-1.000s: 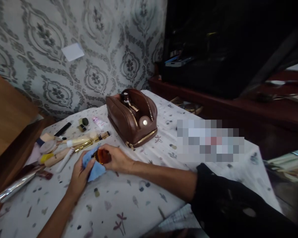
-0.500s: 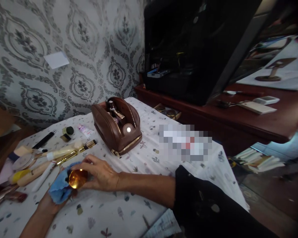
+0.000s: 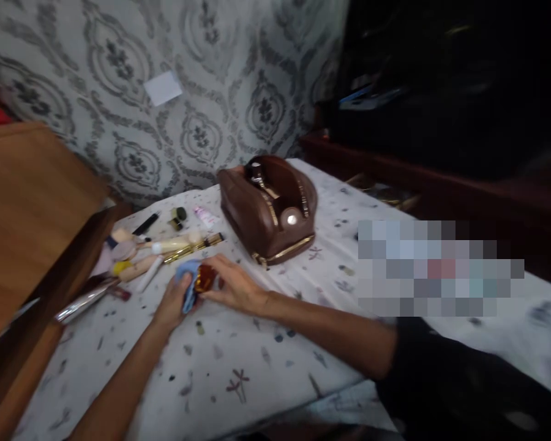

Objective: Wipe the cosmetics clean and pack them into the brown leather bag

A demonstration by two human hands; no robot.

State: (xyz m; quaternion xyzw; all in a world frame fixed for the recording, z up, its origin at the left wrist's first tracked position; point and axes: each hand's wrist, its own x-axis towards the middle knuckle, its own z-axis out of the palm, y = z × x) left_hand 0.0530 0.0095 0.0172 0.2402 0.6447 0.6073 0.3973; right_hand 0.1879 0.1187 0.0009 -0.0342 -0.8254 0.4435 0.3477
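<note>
My left hand (image 3: pixel 171 301) is closed around a blue cloth (image 3: pixel 188 273), pressing it to one end of a small see-through amber bottle (image 3: pixel 204 278). The bottle's other end is pinched between the thumb and fingers of my right hand (image 3: pixel 239 285); its cloth-side end is hidden. Both hands are over the patterned tablecloth (image 3: pixel 220 349). Beyond them stands a brown toiletry bag (image 3: pixel 250 223), unzipped, with small cosmetics showing inside. To the left lie several cosmetics, among them a gold tube (image 3: pixel 179 254), a cream tube (image 3: pixel 169 245) and a white stick (image 3: pixel 150 274).
A pink-and-white tube (image 3: pixel 205 216) and a dark green round item (image 3: pixel 179 214) lie near the wall. A silvery tube (image 3: pixel 83 301) rests at the table's left edge, by a wooden panel (image 3: pixel 32 196). A dark television (image 3: pixel 441 110) stands at right; a blurred-out item lies before it.
The view has swung left, so everything sits further right in the picture. My hands have turned the amber bottle against the cloth, and both hands keep their hold.
</note>
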